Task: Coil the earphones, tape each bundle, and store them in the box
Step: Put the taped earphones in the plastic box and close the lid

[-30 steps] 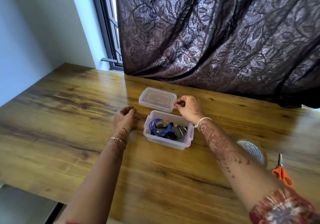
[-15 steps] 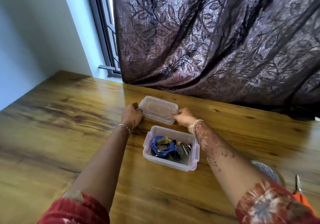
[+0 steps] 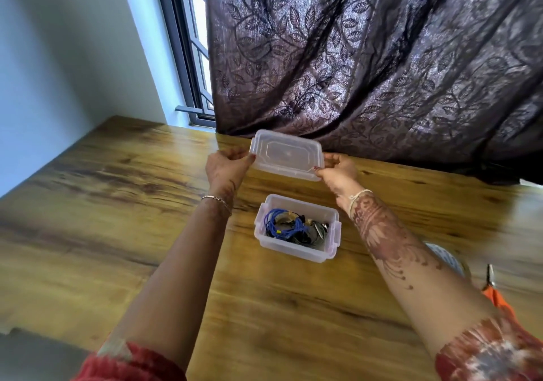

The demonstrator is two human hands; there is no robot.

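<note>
Clear lid, held behind the box, left grip pinching its left edge, right grip pinching its right edge, box open on wooden surface, blue and dark earphones coiled inside, tape roll, orange scissors right of box

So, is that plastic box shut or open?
Open. The box is uncovered, earphones showing inside; the left hand and right hand hold the lid beyond it.

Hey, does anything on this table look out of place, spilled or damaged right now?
Nothing stands out. The box sits upright on the table with the coiled earphones inside, none spilling over. Its lid is off only because the left hand and right hand hold it by its ends, beyond the box.
</note>
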